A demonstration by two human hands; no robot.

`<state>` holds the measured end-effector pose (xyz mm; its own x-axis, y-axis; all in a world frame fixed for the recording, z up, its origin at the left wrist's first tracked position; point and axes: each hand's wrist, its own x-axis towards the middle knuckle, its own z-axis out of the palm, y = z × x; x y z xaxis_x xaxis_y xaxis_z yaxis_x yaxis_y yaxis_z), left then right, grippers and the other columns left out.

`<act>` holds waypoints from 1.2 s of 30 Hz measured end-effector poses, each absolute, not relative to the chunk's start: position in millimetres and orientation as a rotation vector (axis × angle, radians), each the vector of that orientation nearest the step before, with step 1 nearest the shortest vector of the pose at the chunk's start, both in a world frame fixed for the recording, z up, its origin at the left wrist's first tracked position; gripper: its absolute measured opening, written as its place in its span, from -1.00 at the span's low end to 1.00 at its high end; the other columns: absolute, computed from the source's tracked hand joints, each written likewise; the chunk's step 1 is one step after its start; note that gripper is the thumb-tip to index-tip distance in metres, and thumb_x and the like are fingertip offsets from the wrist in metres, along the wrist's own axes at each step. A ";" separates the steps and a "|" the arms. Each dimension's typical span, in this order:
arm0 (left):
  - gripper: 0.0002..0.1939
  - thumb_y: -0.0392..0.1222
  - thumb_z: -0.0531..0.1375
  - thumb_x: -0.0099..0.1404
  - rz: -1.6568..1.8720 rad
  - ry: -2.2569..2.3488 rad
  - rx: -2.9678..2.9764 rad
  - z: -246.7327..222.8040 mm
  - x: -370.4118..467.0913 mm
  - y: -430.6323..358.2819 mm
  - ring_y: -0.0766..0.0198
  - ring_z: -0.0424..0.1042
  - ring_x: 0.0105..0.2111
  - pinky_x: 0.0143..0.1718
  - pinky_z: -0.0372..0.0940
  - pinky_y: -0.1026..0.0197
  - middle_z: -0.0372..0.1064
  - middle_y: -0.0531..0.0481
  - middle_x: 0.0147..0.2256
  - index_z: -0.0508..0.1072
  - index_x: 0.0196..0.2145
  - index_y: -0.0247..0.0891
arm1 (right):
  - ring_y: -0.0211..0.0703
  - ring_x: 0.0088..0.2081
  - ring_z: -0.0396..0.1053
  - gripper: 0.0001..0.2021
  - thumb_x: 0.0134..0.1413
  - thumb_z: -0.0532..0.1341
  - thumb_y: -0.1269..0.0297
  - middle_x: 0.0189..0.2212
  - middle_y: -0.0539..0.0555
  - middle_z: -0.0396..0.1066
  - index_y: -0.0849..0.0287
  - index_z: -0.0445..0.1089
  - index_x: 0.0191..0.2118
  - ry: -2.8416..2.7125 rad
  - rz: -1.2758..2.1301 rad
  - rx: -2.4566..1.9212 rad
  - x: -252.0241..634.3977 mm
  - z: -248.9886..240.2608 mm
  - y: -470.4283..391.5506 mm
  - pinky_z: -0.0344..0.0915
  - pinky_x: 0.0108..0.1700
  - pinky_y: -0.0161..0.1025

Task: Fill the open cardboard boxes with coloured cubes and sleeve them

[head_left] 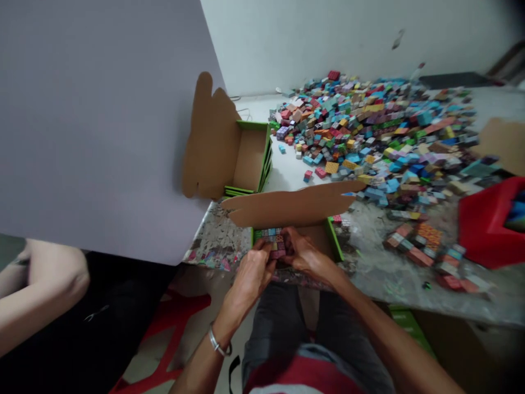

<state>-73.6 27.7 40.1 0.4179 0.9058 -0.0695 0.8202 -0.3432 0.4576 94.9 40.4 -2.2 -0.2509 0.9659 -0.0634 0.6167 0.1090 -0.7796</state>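
Small patterned blocks sit packed in rows at the left end of an open green-edged cardboard box at the table's front edge. My left hand is closed against the near left side of this group, fingertips on the blocks. From the right, my right hand closes its fingers on blocks at the group's right side. Fingers partly hide which single blocks each hand touches. The box's brown lid stands raised on the far side. The box's right part shows bare cardboard.
A large heap of colourful blocks spreads over the table behind. More open boxes are stacked at the back left. A red container and block clusters are on the right. At left are a grey panel and another person's arm.
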 end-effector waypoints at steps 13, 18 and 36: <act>-0.81 -0.25 0.09 0.26 0.405 1.392 2.399 -5.3 -70.4 51.3 0.20 0.42 -0.31 -0.31 0.32 0.21 0.35 -0.10 -0.22 0.35 -0.16 -0.23 | -0.08 -0.27 0.36 -0.73 0.16 0.12 0.19 -0.22 0.15 0.34 0.16 0.34 -0.06 -1.574 0.059 -2.236 294.6 13.8 -48.8 0.26 -0.29 -0.21; -0.74 -0.30 0.12 0.21 0.368 1.432 2.349 5.5 -66.0 50.9 0.15 0.44 -0.23 -0.22 0.34 0.16 0.38 -0.15 -0.19 0.38 -0.11 -0.29 | -0.11 -0.30 0.33 -0.79 0.20 0.05 0.25 -0.17 0.18 0.31 0.16 0.39 -0.17 -1.846 -0.081 -2.356 309.3 -2.3 -43.3 0.17 -0.37 -0.25; -0.79 -0.36 0.07 0.29 0.487 1.253 2.177 33.2 -84.0 39.9 0.27 0.40 -0.24 -0.19 0.28 0.26 0.39 -0.06 -0.21 0.41 -0.15 -0.25 | -0.01 -0.37 0.37 -0.84 0.17 0.07 0.08 -0.35 0.14 0.38 0.00 0.28 -0.21 -1.773 0.094 -1.875 266.4 34.0 -44.5 0.24 -0.33 -0.09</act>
<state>-84.0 39.9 33.2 0.4938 0.8692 0.0275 0.6597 -0.3950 0.6394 266.4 -44.5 34.0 0.1266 0.9404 0.3155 0.9020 0.0232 -0.4311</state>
